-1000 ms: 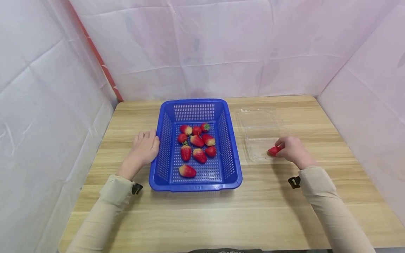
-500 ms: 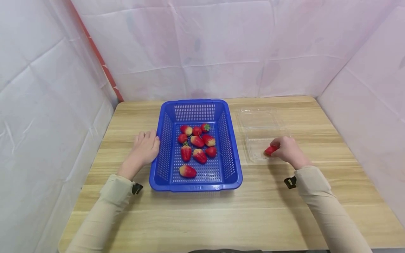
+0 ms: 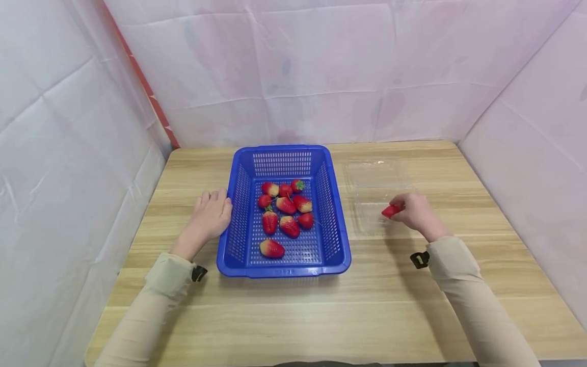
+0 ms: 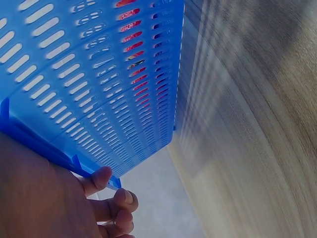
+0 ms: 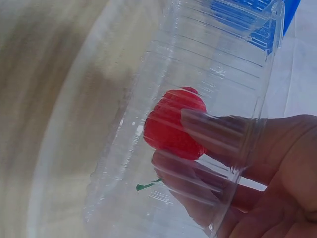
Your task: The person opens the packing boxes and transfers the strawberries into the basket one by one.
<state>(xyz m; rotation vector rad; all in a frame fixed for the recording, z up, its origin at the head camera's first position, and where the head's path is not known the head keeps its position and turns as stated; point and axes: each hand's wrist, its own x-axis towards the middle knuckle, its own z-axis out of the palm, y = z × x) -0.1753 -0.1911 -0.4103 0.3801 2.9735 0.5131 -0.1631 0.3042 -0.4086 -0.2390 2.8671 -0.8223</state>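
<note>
My right hand (image 3: 416, 211) pinches a red strawberry (image 3: 391, 211) between thumb and fingers over the near part of a clear plastic clamshell box (image 3: 373, 216). In the right wrist view the strawberry (image 5: 173, 124) shows through the box's transparent wall, with a thin green stem beside the fingers. On the left, my left hand (image 3: 211, 214) holds the rim of a blue plastic basket (image 3: 286, 271). From the left wrist, thumb and curled fingers (image 4: 124, 198) meet at the rim of the slotted basket wall (image 4: 74, 89). Several strawberries (image 3: 289, 226) lie inside the basket.
The open lid (image 3: 372, 172) of the clear box lies flat at its far side. A wooden table (image 3: 284, 321) carries everything. White cloth walls (image 3: 312, 71) stand along the back and both sides.
My right hand has shifted slightly left and away from me, the strawberry moving with it over the clear box. My left hand and the basket have stayed in place.
</note>
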